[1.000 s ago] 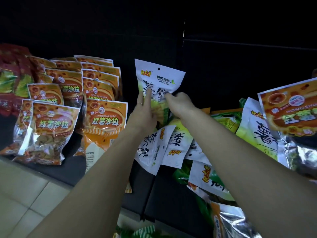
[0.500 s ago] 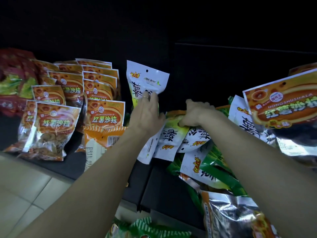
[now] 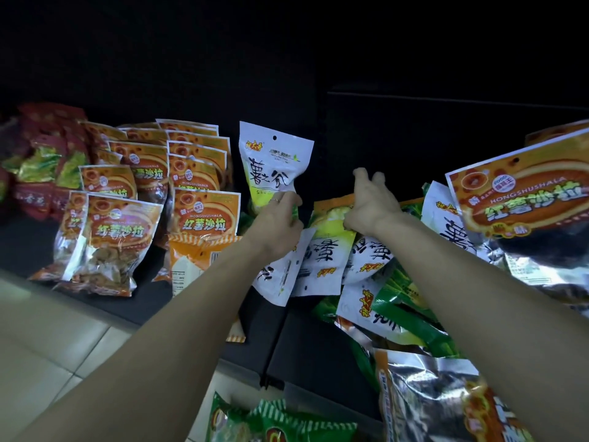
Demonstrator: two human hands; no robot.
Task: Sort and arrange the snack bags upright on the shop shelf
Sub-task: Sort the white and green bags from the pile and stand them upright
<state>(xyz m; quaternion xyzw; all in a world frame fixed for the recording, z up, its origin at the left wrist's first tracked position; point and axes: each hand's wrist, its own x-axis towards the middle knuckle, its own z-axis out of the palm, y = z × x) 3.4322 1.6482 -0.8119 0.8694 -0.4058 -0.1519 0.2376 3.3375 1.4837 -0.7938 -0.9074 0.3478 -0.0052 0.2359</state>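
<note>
Left hand [image 3: 275,218] grips the lower part of a white-and-green snack bag [image 3: 274,164], held upright toward the back of the dark shelf [image 3: 306,342]. Right hand [image 3: 371,205] rests, fingers spread, on a heap of toppled white-and-green bags [image 3: 328,260]. Orange bags [image 3: 204,215] stand in rows at the shelf's left end.

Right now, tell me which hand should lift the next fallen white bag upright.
Probably right: the right hand rests open on the fallen white bags, while the left hand grips the standing white bag.
</note>
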